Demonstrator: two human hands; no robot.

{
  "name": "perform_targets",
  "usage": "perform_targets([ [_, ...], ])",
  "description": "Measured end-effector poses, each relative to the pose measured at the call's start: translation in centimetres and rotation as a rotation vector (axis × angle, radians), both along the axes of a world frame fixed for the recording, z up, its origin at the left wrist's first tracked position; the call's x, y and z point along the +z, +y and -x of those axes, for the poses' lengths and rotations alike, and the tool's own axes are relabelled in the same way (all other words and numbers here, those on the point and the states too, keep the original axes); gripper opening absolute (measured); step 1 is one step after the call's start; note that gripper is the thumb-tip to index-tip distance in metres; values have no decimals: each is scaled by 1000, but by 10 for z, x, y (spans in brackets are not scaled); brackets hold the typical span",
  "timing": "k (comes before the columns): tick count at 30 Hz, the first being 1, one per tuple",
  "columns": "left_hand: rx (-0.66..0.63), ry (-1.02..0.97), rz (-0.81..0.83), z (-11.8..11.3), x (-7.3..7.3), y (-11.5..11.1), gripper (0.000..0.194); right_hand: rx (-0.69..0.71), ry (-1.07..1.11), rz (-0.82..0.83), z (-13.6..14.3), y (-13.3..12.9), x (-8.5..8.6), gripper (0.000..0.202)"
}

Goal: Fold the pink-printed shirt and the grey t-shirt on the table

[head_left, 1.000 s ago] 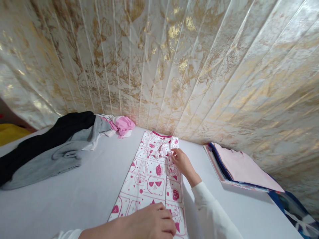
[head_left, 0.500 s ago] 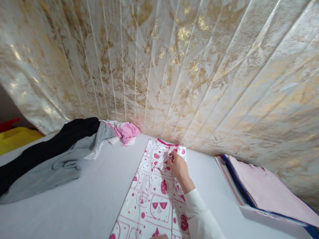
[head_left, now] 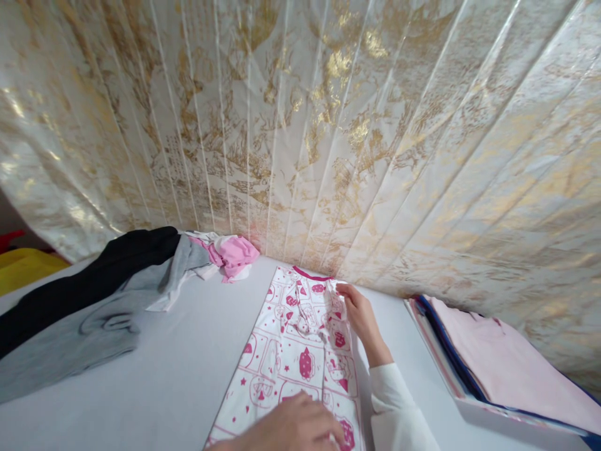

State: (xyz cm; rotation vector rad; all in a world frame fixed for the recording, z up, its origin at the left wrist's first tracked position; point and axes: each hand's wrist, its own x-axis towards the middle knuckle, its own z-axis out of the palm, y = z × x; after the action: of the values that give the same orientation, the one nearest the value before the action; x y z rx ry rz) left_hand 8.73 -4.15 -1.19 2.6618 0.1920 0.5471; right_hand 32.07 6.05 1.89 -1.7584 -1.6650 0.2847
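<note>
A white garment with pink cartoon print (head_left: 305,363) and a pink neckband lies lengthwise before me, folded narrow, with a sleeve crumpled across its upper part. My right hand (head_left: 362,316) is at its upper right edge. The fingers there are slightly bent, their tips touching the cloth by the shoulder, and no fabric shows gripped in them. Low in the view, my left hand (head_left: 293,426) is over the lower part of the garment, fingers extended and a little blurred. It hides some of the print, and the garment's bottom end runs out of view.
To the left lie black clothing (head_left: 103,269), a grey garment (head_left: 94,326) and a crumpled pink piece (head_left: 237,255). A stack of folded clothes with a pink one (head_left: 498,351) on top sits right. A gold-patterned curtain (head_left: 300,125) hangs behind the white surface (head_left: 178,388).
My right hand has let go of the sleeve and moved right to the garment's edge. My left hand has come up into view from the bottom.
</note>
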Motion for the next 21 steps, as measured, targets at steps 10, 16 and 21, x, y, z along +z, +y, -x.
perform_targets([
  [10, 595, 252, -122, -31, 44, 101, 32, 129, -264, -3, -21, 17, -38, 42],
  [16, 879, 240, -91, -34, 43, 148, 24, 94, -355, -6, -20, 19, -48, 44],
  [21, 954, 201, -12, -48, 39, 180, 12, 49, -408, -8, -11, 19, -50, 44],
])
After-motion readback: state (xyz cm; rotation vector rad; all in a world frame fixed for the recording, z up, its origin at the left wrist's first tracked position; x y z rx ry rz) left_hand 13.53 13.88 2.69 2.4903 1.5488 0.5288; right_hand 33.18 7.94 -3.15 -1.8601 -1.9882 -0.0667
